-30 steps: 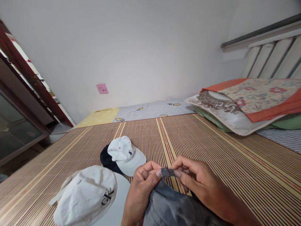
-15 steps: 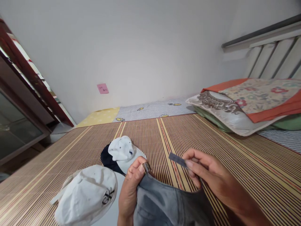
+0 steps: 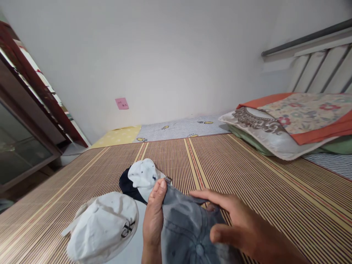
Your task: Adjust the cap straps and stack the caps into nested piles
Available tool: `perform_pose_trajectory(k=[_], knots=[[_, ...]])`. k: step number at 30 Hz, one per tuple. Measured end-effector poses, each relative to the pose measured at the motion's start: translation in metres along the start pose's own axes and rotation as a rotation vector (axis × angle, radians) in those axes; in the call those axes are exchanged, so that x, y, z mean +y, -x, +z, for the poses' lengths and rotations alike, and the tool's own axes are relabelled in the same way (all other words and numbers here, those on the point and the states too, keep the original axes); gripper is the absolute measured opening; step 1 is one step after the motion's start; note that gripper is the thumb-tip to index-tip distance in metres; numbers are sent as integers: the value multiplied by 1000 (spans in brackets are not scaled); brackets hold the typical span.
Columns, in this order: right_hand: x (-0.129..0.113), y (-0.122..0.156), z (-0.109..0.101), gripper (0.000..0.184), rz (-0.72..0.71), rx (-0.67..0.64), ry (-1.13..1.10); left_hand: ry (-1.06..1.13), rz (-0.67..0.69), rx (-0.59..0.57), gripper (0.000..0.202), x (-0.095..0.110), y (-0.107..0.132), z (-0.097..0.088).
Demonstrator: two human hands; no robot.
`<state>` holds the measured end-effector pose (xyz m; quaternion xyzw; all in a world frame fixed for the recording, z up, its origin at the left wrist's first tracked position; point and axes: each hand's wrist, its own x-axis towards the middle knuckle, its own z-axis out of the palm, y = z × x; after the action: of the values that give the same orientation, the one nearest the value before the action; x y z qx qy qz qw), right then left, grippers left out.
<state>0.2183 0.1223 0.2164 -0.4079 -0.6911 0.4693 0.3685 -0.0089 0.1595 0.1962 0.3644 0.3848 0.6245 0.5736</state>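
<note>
A grey cap (image 3: 187, 231) lies on the striped bamboo mat (image 3: 247, 172) in front of me. My left hand (image 3: 154, 220) grips its left edge, thumb up beside the small metal buckle (image 3: 168, 180). Over the right side of the cap my right hand (image 3: 233, 223) rests with fingers stretched out, fingertips on the loose grey strap (image 3: 196, 200). Just left of the grey cap sits a white cap with black letters (image 3: 104, 227). Behind it lies a smaller white cap (image 3: 143, 176) on top of a dark navy cap (image 3: 128, 187).
Pillows (image 3: 277, 128) with floral and orange covers are stacked at the right by a slatted headboard (image 3: 319, 69). A checked sheet (image 3: 178, 128) runs along the white wall, which bears a pink note (image 3: 121, 103). A dark wooden cabinet (image 3: 24, 121) stands at the left.
The strap was pinched at the buckle, then drawn out to the right. Now my right hand has let go and opened over the cap, and the cap sits lower and flatter on the mat.
</note>
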Motion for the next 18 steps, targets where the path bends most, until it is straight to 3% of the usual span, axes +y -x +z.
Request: perform_pose_trajectory(k=[5,8,10,13,15,18], knots=[[-1,-6,10,28,-55,22,114,-87,-17,84,51,-5,12,11],[5,-10,4,31,-106,194,25,-303,66,-92,60,-6,23,14],[9,-12,-3,33,-106,393,-52,-416,111,-271,68,-7,29,16],[17,-14,-12,44,-10,721,-191,-534,43,-458,91,-9,34,22],[22,-14,-16,48,50,905,-305,-627,13,-500,107,-12,34,28],[29,-13,-17,43,37,944,-422,-762,33,-478,121,-19,34,39]])
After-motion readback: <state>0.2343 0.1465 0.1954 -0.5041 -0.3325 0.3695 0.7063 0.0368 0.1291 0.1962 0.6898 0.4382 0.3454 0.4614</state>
